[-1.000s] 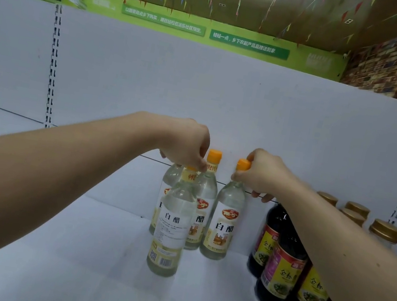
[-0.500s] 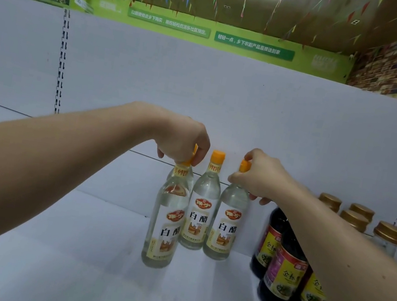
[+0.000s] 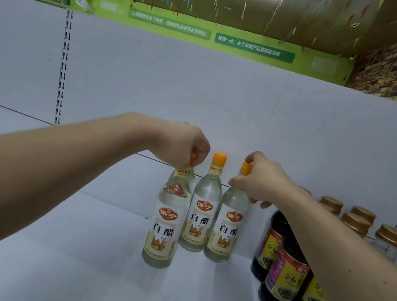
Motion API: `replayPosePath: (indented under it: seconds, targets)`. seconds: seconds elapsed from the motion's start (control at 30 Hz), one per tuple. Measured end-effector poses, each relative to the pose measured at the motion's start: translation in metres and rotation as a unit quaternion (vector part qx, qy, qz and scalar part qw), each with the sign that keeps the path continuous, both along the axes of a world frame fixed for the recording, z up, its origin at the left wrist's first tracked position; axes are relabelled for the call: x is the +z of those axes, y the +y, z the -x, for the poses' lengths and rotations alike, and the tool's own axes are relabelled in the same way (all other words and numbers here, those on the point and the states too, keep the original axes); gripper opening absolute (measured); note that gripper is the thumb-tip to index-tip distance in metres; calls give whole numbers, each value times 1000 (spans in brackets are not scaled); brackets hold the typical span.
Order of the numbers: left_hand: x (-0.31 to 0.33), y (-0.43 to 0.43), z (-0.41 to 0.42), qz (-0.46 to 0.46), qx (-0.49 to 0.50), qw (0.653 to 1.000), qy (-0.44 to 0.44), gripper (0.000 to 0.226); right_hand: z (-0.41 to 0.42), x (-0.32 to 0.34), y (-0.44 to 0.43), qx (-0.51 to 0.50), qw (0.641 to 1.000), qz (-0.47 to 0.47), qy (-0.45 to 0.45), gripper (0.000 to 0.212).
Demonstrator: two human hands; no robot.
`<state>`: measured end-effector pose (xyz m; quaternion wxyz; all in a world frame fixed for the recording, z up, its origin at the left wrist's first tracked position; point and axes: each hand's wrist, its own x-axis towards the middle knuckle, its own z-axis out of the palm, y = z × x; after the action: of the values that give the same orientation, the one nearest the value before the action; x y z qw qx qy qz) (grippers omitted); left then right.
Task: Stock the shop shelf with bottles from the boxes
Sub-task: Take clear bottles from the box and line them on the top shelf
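Clear white-vinegar bottles with orange caps stand on the white shelf (image 3: 68, 260). My left hand (image 3: 182, 145) pinches the cap of the front left bottle (image 3: 163, 234), whose label faces me. Another vinegar bottle is partly hidden right behind it. A middle bottle (image 3: 200, 219) stands untouched against the back panel. My right hand (image 3: 258, 178) grips the neck of the right bottle (image 3: 226, 231), just below its cap.
Several dark sauce bottles (image 3: 284, 275) with red and yellow labels stand close on the right, under my right forearm. Behind them are gold-capped jars (image 3: 356, 224). The white back panel (image 3: 251, 112) closes the shelf; slotted uprights run at left and right.
The front left bottle has been turned so its front label faces me, and it stands a little closer to the others. My right hand stays on the right bottle's neck.
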<state>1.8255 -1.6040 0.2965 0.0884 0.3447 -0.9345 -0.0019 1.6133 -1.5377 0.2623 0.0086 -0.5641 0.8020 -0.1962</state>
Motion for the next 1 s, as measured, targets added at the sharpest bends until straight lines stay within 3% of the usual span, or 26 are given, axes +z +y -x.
replayPosePath:
  seconds: [0.13, 0.33, 1.0]
  targets:
    - [-5, -3, -3, -26, 24, 999, 1, 47, -1, 0, -1, -5, 1000, 1, -3, 67]
    - [-15, -14, -5, 61, 52, 997, -22, 33, -2, -5, 0, -7, 1000, 4, 3, 70]
    - [-21, -40, -2, 54, 32, 998, -3, 29, 0, -20, 8, 4, 999, 25, -23, 85]
